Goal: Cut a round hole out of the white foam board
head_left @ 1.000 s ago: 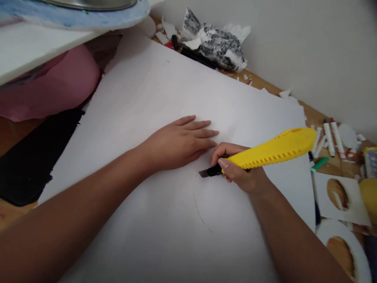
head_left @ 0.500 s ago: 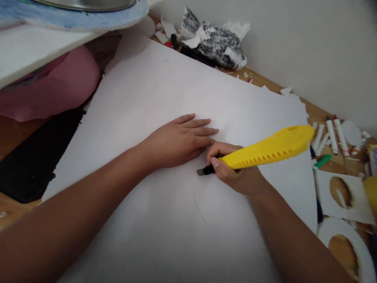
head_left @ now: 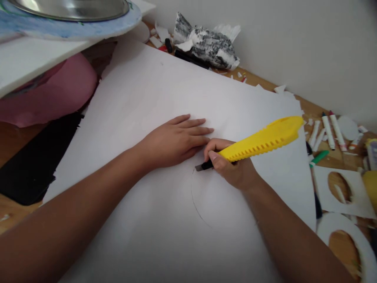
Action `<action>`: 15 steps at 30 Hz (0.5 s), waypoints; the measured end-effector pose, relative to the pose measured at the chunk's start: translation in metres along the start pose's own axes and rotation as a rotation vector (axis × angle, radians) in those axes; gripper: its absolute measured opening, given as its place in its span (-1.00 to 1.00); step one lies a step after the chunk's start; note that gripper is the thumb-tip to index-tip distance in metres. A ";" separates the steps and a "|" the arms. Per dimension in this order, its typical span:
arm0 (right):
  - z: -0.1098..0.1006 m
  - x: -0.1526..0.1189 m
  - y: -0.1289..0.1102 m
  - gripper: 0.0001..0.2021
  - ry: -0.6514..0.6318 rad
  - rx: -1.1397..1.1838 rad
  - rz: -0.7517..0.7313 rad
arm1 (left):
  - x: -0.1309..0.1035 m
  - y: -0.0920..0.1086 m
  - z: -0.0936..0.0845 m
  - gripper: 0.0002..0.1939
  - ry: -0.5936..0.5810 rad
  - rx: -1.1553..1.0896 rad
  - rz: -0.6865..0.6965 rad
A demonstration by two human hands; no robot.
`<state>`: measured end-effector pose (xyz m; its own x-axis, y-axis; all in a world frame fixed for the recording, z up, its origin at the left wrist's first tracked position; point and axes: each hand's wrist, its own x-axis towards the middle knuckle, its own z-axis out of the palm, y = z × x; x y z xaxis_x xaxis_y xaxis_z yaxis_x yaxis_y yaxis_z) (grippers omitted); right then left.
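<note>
Brown wooden tabletop (head_left: 337, 160) underlies a large white sheet (head_left: 165, 90), on which the right hand (head_left: 235, 173) grips a yellow plastic utility knife (head_left: 259, 138), its blade (head_left: 199, 168) beside a thin curved line (head_left: 192, 192). The left hand (head_left: 173, 143) lies flat nearby, fingers spread; excessive sideways force could make the blade slip into them.

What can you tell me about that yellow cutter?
The yellow cutter has a long, ridged, plastic-looking body, a black front part and a short grey blade. The right hand grips it near the front, its back end angled up to the right. The blade is out, its tip at or just above the white sheet, beside a thin curved line.
</note>
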<state>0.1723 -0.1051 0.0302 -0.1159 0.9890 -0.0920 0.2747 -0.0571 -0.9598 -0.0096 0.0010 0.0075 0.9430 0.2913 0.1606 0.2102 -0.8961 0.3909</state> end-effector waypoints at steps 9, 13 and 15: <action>-0.003 -0.001 0.003 -0.82 -0.012 0.000 -0.005 | 0.000 0.001 -0.002 -0.60 -0.021 0.006 0.001; -0.004 -0.003 0.004 -0.82 -0.018 0.000 0.012 | -0.001 0.000 -0.001 -0.61 -0.017 0.004 0.004; -0.004 -0.004 0.004 -0.81 -0.018 -0.003 0.007 | -0.001 0.000 -0.001 -0.61 -0.016 0.003 0.005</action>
<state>0.1780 -0.1086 0.0274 -0.1306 0.9860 -0.1038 0.2780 -0.0641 -0.9584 -0.0104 0.0010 0.0081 0.9480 0.2814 0.1484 0.2062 -0.8987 0.3871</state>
